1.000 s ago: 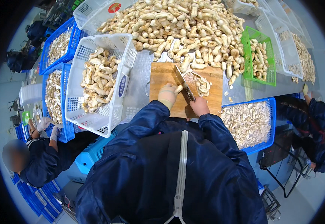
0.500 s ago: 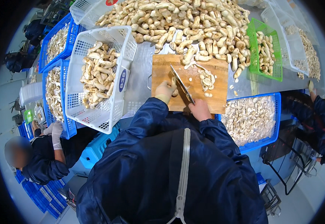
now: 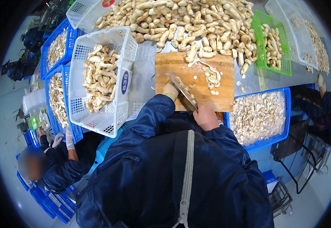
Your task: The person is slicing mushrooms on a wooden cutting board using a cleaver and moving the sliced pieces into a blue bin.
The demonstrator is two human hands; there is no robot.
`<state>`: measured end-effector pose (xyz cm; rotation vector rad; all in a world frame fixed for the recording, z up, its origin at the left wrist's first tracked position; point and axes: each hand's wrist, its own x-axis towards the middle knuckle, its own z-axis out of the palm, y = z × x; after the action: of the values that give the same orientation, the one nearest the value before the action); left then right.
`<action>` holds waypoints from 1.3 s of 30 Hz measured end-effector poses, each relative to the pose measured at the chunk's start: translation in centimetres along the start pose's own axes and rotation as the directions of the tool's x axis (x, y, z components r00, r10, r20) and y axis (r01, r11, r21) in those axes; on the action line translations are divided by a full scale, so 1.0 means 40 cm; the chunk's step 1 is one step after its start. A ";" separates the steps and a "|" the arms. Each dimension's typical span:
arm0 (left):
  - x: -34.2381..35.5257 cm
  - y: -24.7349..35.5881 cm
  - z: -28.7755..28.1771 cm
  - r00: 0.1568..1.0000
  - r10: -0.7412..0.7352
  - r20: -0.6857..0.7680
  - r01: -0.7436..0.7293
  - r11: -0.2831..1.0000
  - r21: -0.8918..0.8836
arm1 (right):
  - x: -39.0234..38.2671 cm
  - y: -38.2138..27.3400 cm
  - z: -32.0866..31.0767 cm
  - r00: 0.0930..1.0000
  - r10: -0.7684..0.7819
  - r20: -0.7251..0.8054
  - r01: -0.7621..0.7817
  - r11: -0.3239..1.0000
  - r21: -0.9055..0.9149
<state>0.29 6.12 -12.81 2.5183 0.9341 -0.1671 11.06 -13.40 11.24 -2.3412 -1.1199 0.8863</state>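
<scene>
Right hand (image 3: 206, 115): bare, just right of frame centre, fingers clamped around the handle of the knife (image 3: 183, 93).
Left hand (image 3: 170, 91): gloved, near frame centre, partly behind the blade; cannot tell if fingers apart or together.
Knife: slanting from upper left to lower right, over the board (image 3: 220, 97).
Slices (image 3: 212, 77): on the board, right of the blade.
Mushrooms (image 3: 196, 24): heaped on the worktop (image 3: 144, 68), top centre of frame.
White crate (image 3: 121, 110): left of the board, partly filled with whole mushrooms.
Blue crate (image 3: 288, 114): right of frame, filled with pale pieces.
</scene>
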 end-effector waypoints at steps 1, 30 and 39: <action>0.011 0.026 0.020 1.000 0.024 0.015 -0.024 1.000 -0.014 | -0.016 0.016 -0.007 1.000 0.029 -0.008 -0.029 1.000 -0.008; 0.048 0.285 -0.262 0.921 -0.375 0.106 0.389 0.878 -0.280 | 0.003 0.192 -0.019 0.925 0.358 -0.129 -0.242 0.816 0.525; 0.238 0.413 -0.389 0.987 -0.126 -0.104 0.103 0.975 -0.199 | -0.056 0.203 -0.039 0.848 0.524 -0.081 -0.343 0.660 0.668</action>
<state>17.58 7.61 4.64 2.3168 1.0874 0.0338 15.48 -20.18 8.43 -2.0560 -0.0660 0.8820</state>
